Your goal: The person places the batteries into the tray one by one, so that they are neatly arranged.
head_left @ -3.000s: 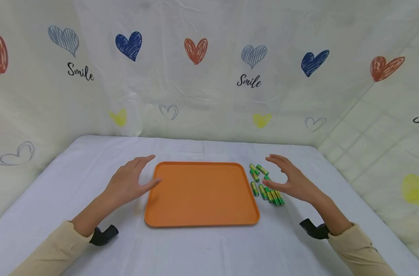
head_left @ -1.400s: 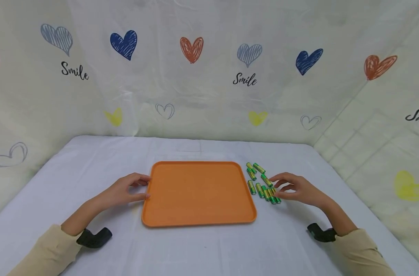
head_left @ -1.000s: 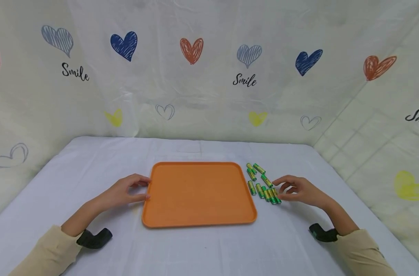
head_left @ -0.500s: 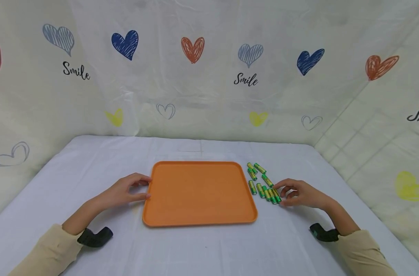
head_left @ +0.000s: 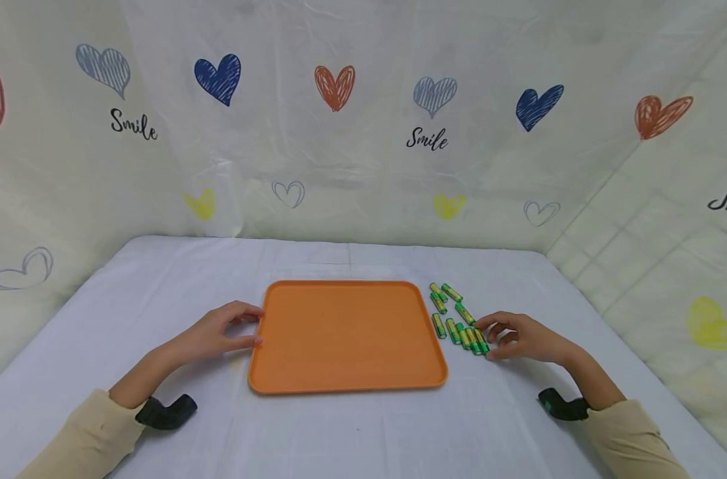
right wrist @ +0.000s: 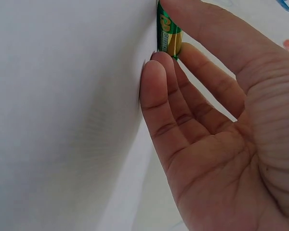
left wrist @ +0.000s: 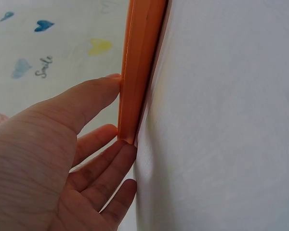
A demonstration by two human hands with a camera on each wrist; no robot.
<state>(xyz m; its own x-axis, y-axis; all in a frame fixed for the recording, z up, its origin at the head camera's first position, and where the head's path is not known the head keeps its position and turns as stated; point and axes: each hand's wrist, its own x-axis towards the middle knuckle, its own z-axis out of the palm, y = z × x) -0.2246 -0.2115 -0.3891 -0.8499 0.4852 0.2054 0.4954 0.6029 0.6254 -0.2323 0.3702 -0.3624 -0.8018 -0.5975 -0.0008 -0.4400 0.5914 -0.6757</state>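
Several green-and-yellow batteries (head_left: 437, 325) lie on the white cloth, right of a flat orange tray (head_left: 346, 336). My right hand (head_left: 521, 336) has its thumb and curved fingertips at either end of the outermost battery (head_left: 481, 340) of a row. In the right wrist view, this battery (right wrist: 167, 36) is partly behind the thumb, and its far part is out of frame. My left hand (head_left: 216, 331) rests thumb and loosely bent fingertips against the tray's left edge. From the left wrist, the tray's side wall (left wrist: 139, 62) stands beside the thumb, and the hand does not close round it.
A white cloth (head_left: 363, 439) covers the table. Behind it hangs a pale sheet (head_left: 375, 159) printed with hearts and "Smile". Dark wrist bands (head_left: 167, 412) show at both cuffs.
Both hands have come down, the left to the tray's edge and the right to the batteries. Since then, the right hand has shifted slightly right and nearer. Tray and batteries look unmoved.
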